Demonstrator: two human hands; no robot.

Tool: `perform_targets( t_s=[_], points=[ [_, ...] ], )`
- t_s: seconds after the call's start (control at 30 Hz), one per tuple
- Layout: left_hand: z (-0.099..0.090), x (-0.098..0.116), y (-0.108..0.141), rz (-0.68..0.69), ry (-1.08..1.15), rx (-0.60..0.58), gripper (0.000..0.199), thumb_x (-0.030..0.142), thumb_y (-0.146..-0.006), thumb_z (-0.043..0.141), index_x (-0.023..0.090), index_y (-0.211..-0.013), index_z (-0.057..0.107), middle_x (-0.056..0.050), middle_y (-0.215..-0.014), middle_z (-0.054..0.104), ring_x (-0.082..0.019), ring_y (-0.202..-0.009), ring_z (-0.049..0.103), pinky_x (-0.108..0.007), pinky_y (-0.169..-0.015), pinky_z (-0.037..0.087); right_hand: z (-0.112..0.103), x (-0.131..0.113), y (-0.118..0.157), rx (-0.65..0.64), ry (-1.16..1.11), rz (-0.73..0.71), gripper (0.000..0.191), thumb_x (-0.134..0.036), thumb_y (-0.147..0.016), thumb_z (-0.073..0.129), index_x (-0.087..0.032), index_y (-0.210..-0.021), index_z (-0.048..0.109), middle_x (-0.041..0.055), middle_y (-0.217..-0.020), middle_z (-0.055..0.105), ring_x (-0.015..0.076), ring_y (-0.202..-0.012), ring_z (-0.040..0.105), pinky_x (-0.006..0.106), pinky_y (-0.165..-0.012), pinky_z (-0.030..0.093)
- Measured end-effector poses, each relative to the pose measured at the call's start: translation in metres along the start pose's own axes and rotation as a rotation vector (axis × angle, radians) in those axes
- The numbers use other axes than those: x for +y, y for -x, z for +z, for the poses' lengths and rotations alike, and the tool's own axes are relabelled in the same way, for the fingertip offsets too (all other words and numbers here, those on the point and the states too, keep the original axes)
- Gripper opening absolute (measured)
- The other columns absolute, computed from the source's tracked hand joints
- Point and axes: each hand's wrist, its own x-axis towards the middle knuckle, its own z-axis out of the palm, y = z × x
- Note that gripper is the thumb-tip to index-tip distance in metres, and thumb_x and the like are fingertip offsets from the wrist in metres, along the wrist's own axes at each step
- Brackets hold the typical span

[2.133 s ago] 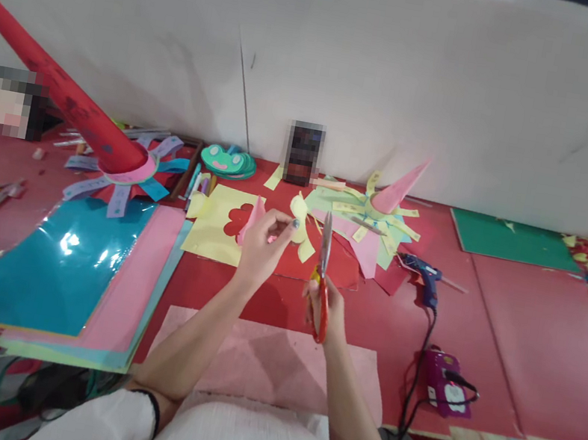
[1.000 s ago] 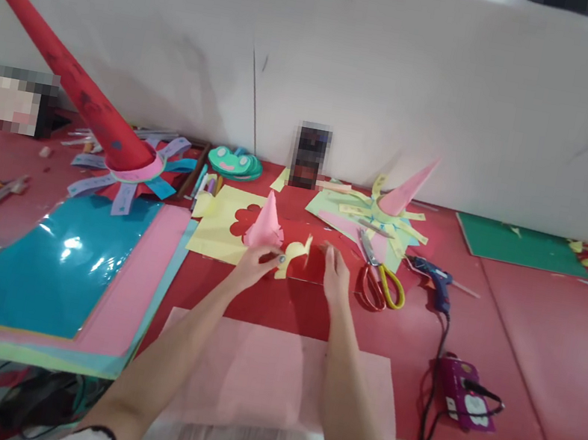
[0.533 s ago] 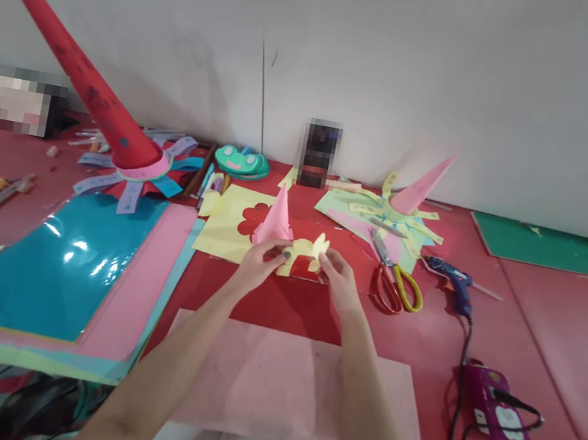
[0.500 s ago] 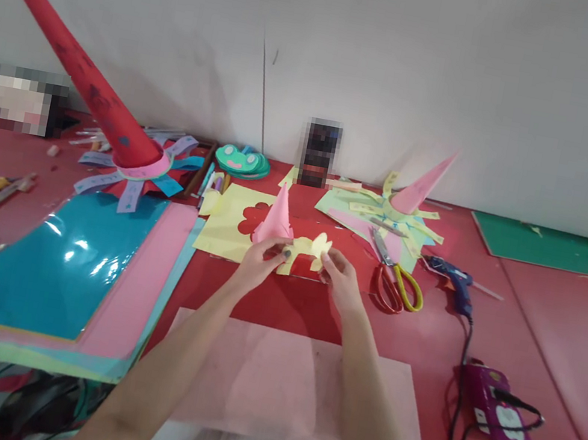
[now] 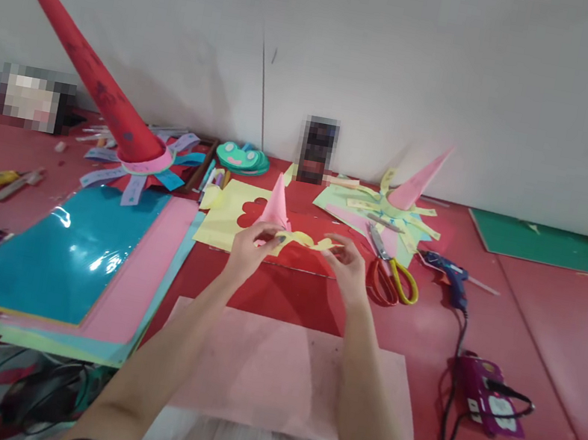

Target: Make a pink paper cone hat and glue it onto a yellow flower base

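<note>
Between my two hands a yellow paper cutout (image 5: 304, 239) is held up by its ends, seen nearly edge-on. My left hand (image 5: 253, 249) pinches its left end, and my right hand (image 5: 347, 266) pinches the right. Just behind my left fingers stands a small pink paper cone (image 5: 276, 204), its base partly hidden. Beside the cone a red scalloped paper shape (image 5: 251, 211) lies on a yellow paper sheet (image 5: 221, 226). Red paper (image 5: 315, 262) lies beneath the cutout. To the right of my right hand rest scissors (image 5: 394, 277) with red and yellow handles.
A blue glue gun (image 5: 452, 274) with a cord lies right, above a purple box (image 5: 490, 399). A tall red cone (image 5: 97, 75) with paper strips leans left, over a blue glossy sheet (image 5: 56, 246). A pink sheet (image 5: 278, 373) lies in front of me. Another pink cone (image 5: 420, 180) stands back right.
The yellow cutout has tipped from facing me to nearly edge-on. My hands have risen slightly and the left one has shifted a little to the left.
</note>
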Motion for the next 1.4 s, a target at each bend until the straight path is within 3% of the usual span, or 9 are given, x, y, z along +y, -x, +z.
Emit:
perform_targets(
  t_s=[0.13,0.33,0.53,0.73,0.83,0.93,1.07,1.2,1.4],
  points=[
    [-0.004,0.008,-0.004,-0.017,-0.047,-0.076,0.029,0.041,-0.073,0.069,0.024,-0.097,0.069,0.000,-0.073,0.065,-0.015,-0.068,0.061,-0.026,-0.069,0.052,-0.004,-0.007,0.002,0.022,0.099,-0.141,0.048,-0.040,-0.069,0.072,-0.028,-0.115,0.061,0.0035,-0.112,0.063,0.0100,-0.065,0.050,0.028,-0.064,0.046],
    [-0.004,0.015,-0.003,0.020,-0.102,-0.183,0.021,0.037,-0.078,0.064,0.026,-0.095,0.069,0.002,-0.068,0.062,-0.014,-0.064,0.059,-0.025,-0.068,0.051,-0.004,-0.015,0.007,0.029,0.206,-0.283,0.014,-0.038,-0.078,0.067,-0.025,-0.078,0.070,0.0050,-0.109,0.063,0.0127,-0.069,0.052,0.032,-0.066,0.048],
    [-0.005,0.024,0.000,0.068,-0.163,-0.276,0.012,0.034,-0.078,0.065,0.025,-0.087,0.065,0.003,-0.069,0.065,-0.013,-0.065,0.061,-0.025,-0.067,0.050,0.000,-0.014,0.007,-0.046,0.233,-0.248,0.035,-0.035,-0.078,0.068,-0.028,-0.112,0.064,0.0056,-0.118,0.060,0.0139,-0.080,0.057,0.032,-0.077,0.050],
    [-0.003,0.030,0.002,0.094,-0.272,-0.268,0.018,0.039,-0.083,0.058,0.024,-0.076,0.062,0.001,-0.071,0.067,-0.015,-0.066,0.063,-0.025,-0.064,0.049,0.005,-0.017,0.011,-0.005,0.240,-0.296,0.012,-0.035,-0.081,0.065,-0.023,-0.078,0.069,0.0051,-0.103,0.066,0.0167,-0.085,0.060,0.032,-0.075,0.050],
    [0.001,0.026,0.004,-0.003,-0.163,-0.193,0.022,0.044,-0.086,0.054,0.024,-0.086,0.064,-0.001,-0.075,0.069,-0.016,-0.071,0.066,-0.025,-0.066,0.051,0.005,-0.019,0.012,0.095,0.307,-0.354,0.016,-0.037,-0.082,0.064,-0.024,-0.075,0.069,0.0040,-0.088,0.066,0.0165,-0.079,0.060,0.031,-0.069,0.050],
    [0.007,0.023,0.006,-0.255,0.091,-0.127,0.036,0.053,-0.088,0.048,0.021,-0.096,0.064,-0.004,-0.077,0.070,-0.017,-0.069,0.068,-0.027,-0.063,0.054,0.005,-0.019,0.015,0.225,0.434,-0.480,0.015,-0.035,-0.085,0.062,-0.026,-0.078,0.072,0.0034,-0.075,0.062,0.0166,-0.071,0.058,0.032,-0.067,0.050],
    [0.014,0.029,0.005,-0.529,0.384,-0.136,0.035,0.049,-0.083,0.058,0.018,-0.101,0.062,-0.007,-0.082,0.070,-0.017,-0.067,0.069,-0.029,-0.062,0.057,0.010,-0.018,0.020,0.201,0.591,-0.655,0.016,-0.027,-0.087,0.058,-0.029,-0.082,0.073,0.0049,-0.075,0.062,0.0170,-0.069,0.057,0.033,-0.065,0.047],
    [0.014,0.034,-0.001,-0.559,0.442,-0.031,0.026,0.030,-0.076,0.067,0.018,-0.099,0.064,-0.006,-0.090,0.068,-0.015,-0.074,0.068,-0.030,-0.073,0.057,0.018,-0.017,0.025,0.106,0.679,-0.746,0.019,-0.024,-0.088,0.056,-0.032,-0.086,0.073,0.0040,-0.076,0.064,0.0153,-0.065,0.054,0.030,-0.062,0.044],
    [0.010,0.031,-0.009,-0.432,0.412,-0.079,0.026,0.023,-0.066,0.066,0.019,-0.091,0.065,-0.005,-0.099,0.068,-0.016,-0.090,0.065,-0.027,-0.074,0.053,0.023,-0.021,0.027,-0.025,0.764,-0.829,0.022,-0.021,-0.091,0.052,-0.029,-0.084,0.072,0.0025,-0.084,0.067,0.0131,-0.067,0.056,0.026,-0.059,0.043]
  ],
)
